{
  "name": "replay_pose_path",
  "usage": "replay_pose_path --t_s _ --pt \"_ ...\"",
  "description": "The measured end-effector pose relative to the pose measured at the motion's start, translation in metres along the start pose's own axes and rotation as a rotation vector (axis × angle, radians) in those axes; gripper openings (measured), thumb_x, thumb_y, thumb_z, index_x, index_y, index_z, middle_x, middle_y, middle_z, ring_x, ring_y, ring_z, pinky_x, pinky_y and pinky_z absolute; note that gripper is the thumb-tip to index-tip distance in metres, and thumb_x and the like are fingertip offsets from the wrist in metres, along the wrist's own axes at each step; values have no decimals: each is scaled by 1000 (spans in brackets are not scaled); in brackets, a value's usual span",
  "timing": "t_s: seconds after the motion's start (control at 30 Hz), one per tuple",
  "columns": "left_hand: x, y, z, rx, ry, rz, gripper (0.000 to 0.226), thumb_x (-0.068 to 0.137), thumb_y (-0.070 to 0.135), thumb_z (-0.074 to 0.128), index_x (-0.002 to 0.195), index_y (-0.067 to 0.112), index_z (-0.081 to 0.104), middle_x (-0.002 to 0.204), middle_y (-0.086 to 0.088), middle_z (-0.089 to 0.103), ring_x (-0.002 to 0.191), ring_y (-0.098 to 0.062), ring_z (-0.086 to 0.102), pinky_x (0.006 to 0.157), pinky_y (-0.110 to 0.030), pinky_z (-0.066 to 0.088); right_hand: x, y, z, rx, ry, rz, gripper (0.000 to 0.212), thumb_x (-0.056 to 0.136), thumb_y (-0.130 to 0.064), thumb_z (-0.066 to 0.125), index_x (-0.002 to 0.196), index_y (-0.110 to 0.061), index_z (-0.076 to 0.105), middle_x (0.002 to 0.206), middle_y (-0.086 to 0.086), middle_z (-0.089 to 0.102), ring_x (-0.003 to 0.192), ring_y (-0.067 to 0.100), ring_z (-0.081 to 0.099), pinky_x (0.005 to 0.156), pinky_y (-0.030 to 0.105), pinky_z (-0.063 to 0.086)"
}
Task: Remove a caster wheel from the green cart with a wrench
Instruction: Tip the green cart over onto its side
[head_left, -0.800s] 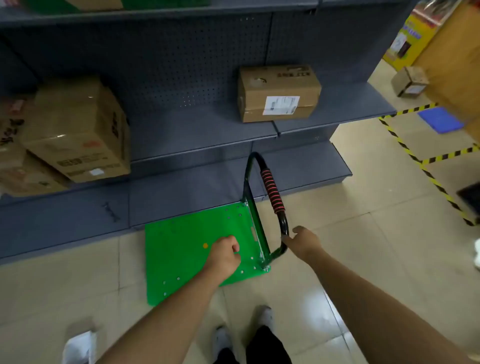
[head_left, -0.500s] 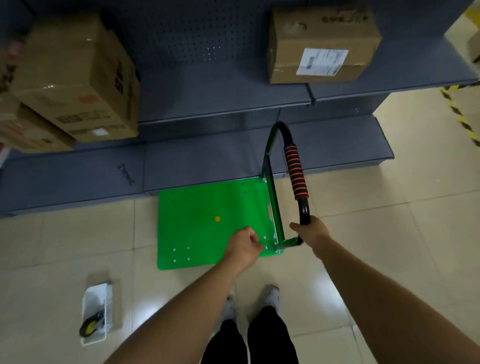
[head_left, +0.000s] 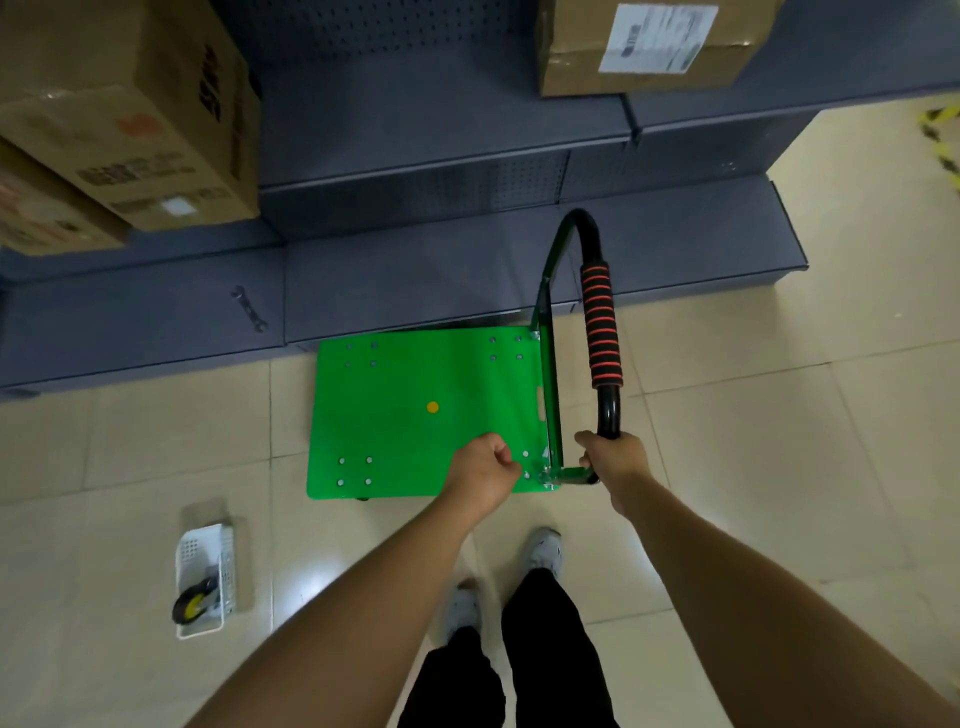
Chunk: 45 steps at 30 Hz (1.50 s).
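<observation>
- The right hand (head_left: 615, 460) curled round the lower end of the handle (head_left: 602, 332), fingers wrapped about the black tube below the red-and-black ribbed sleeve.
- The left hand (head_left: 485, 470) was closed into a fist over the near right corner of the cart (head_left: 415, 415); whether it gripped the deck edge or merely rested there could not be told.
- The cart stood on the floor (head_left: 779, 467), its far edge against the base of the shelf (head_left: 415, 280), its handle rising at the right edge.
- The deck was green, with four-bolt clusters near each corner and an orange dot (head_left: 432, 407) near its middle.
- A dark bit of caster (head_left: 362, 499) peeped from under the near edge, left of middle.
- The wrench (head_left: 249, 309) lay on the bottom shelf, left of the cart and apart from both hands.
- A white basket (head_left: 205, 579) sat on the floor near the left, well apart from the cart, with a black wheel (head_left: 195, 603) with a yellow hub inside.
- A box (head_left: 130, 104) on the upper left bore dark print, too blurred to read.
- Another box (head_left: 639, 47) at the upper right carried a white shipping label (head_left: 657, 36); its barcode and text were illegible.
</observation>
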<state>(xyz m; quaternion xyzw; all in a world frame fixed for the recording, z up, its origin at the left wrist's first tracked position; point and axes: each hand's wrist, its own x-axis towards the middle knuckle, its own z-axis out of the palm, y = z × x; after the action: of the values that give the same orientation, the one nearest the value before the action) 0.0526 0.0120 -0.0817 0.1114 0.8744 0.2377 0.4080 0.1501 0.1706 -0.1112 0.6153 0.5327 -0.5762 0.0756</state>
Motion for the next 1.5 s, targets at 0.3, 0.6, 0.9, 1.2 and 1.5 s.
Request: replay_pose_path --t_s 0.3,0.6,0.9,1.2,1.5 --pt "-49 -46 30 78 -87 58 27 87 14 65 69 23 48 67 10 51 71 -16 50 47 -17 28 -52 80 15 132 61 -4 10 89 -7 64 94 0 60 76 15 56 64 25 53 52 28 43" --pt "-123 -109 74 98 -147 75 32 87 12 67 66 23 45 66 9 49 73 -18 49 57 -28 31 -119 184 40 208 56 114 8 83 -3 64 90 -1 61 71 14 58 56 23 53 53 30 45" --pt "-219 -171 105 119 -132 64 31 89 13 64 67 24 46 67 11 50 70 -14 50 56 -24 32 -192 277 35 310 90 143 7 83 -3 65 85 -3 58 64 12 56 57 24 52 58 34 44" --pt "-301 -245 137 201 -195 83 31 89 16 66 67 24 45 67 10 50 77 -17 52 61 -25 30 -277 383 37 335 147 226 10 87 -1 65 86 -4 55 63 11 54 56 24 49 57 34 43" --pt "-354 -334 154 245 -362 171 16 87 16 68 79 21 56 81 1 61 81 -20 57 66 -26 38 -357 455 67 385 195 246 16 86 -3 65 99 -1 56 69 12 57 62 26 55 60 35 50"
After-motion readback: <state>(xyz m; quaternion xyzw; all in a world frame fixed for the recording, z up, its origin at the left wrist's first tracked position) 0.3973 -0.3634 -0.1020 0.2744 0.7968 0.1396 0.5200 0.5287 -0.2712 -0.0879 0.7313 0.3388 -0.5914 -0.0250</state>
